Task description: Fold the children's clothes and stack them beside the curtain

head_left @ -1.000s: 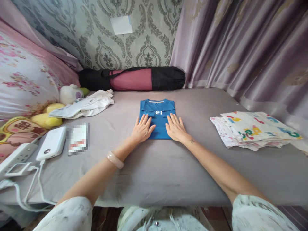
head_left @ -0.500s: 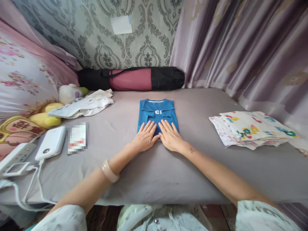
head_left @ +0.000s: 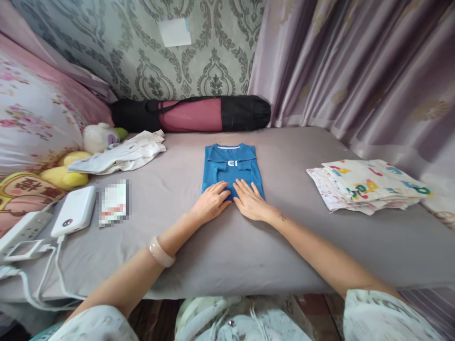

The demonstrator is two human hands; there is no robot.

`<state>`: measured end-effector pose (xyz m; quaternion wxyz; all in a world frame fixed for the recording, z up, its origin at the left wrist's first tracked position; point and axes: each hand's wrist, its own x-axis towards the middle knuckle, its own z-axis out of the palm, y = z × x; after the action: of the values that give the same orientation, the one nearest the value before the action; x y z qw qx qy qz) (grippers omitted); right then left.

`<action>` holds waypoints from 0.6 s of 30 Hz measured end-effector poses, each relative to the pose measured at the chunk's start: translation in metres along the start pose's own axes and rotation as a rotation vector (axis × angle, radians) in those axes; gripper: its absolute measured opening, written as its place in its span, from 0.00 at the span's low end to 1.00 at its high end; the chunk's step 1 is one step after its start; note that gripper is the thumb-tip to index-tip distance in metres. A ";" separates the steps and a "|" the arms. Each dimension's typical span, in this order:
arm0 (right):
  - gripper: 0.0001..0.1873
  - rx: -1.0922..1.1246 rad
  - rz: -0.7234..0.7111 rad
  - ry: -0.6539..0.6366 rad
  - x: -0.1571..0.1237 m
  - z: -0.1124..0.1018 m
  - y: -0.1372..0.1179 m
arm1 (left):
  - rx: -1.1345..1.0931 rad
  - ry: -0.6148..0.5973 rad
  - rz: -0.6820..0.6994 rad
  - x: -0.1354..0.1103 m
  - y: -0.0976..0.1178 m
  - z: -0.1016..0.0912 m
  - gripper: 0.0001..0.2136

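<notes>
A blue long-sleeved shirt (head_left: 232,168), folded into a narrow rectangle, lies on the bed with its collar away from me and its sleeves folded in across the front. White letters show partly between the sleeves. My left hand (head_left: 211,201) rests on its lower left edge, fingers slightly bent and thumb pointing inward. Beside it, my right hand (head_left: 250,201) lies flat on the lower right part, fingers stretched out. The two thumbs are close together near the shirt's bottom edge, which the hands partly cover.
To the right sits a stack of folded patterned clothes (head_left: 369,187). Pale crumpled clothing (head_left: 121,154) lies at the left near plush toys (head_left: 67,173). A white power bank (head_left: 74,210) and a power strip (head_left: 26,232) with cables are nearer left. A rolled bag (head_left: 192,114) lies along the wall.
My left hand's fingers have bent and drawn slightly back toward me along the shirt. My right hand stays nearly in place. The view has shifted a little.
</notes>
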<state>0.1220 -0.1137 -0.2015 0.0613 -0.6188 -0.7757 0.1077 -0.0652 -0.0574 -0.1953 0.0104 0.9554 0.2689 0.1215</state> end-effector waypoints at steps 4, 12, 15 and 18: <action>0.29 0.028 -0.082 0.043 -0.007 0.000 -0.004 | 0.058 -0.016 0.173 0.004 -0.003 -0.001 0.14; 0.23 -0.006 -0.115 0.279 -0.004 0.004 0.021 | -0.040 0.151 0.079 0.008 -0.010 0.002 0.14; 0.25 -0.036 -0.131 0.296 -0.005 0.001 0.041 | -0.003 0.099 0.165 0.000 -0.018 0.001 0.14; 0.27 -0.048 -0.134 0.289 -0.009 0.000 0.053 | 0.019 0.058 0.195 -0.011 -0.030 0.000 0.14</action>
<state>0.1745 -0.1111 -0.2144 0.1647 -0.5759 -0.8007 -0.0054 -0.0896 -0.0375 -0.2002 -0.0185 0.9732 0.1758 0.1471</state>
